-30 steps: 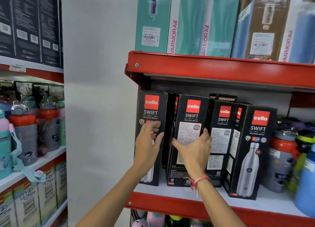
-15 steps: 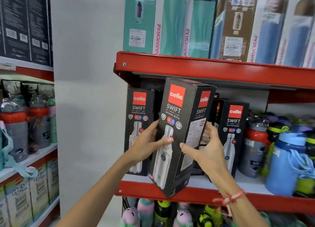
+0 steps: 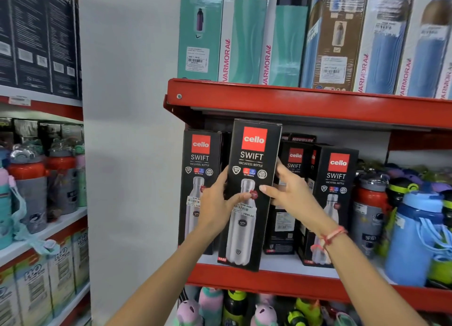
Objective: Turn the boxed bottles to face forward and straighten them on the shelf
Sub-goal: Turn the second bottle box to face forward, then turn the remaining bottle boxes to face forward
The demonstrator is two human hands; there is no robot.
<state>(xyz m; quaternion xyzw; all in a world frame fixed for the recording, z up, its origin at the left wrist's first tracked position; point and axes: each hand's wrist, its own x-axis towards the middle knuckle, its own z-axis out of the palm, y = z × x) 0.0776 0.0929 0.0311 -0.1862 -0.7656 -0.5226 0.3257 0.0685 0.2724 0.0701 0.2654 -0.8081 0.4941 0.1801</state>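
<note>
A black Cello Swift bottle box (image 3: 249, 193) stands between the person's two hands at the front edge of the red shelf (image 3: 281, 280), its printed face with the logo and the steel-bottle picture turned toward the aisle. Its lower edge appears to rest on or just above the shelf lip, proud of the row, and it leans slightly, top to the right. The left hand (image 3: 216, 207) clasps the box's left side, thumb laid across the front panel; the right hand (image 3: 289, 193) holds the right side, one finger on the front and the rest behind. Both hands are therefore closed on this one box. Just beside it on the left a second Swift box (image 3: 199, 179) already faces forward near the shelf's left end. To the right, a box set further back (image 3: 281, 218) shows a text panel lower down, and a forward-facing box (image 3: 338, 193) sits at an angle to the edge. Loose bottles with red lids (image 3: 369, 210) and a blue bottle (image 3: 413, 237) fill the right end of the shelf. The step in hand appears to be seating a turned box; the next move likely calls for pushing it back level with its left neighbour and squaring it upright, then turning the box behind.
</note>
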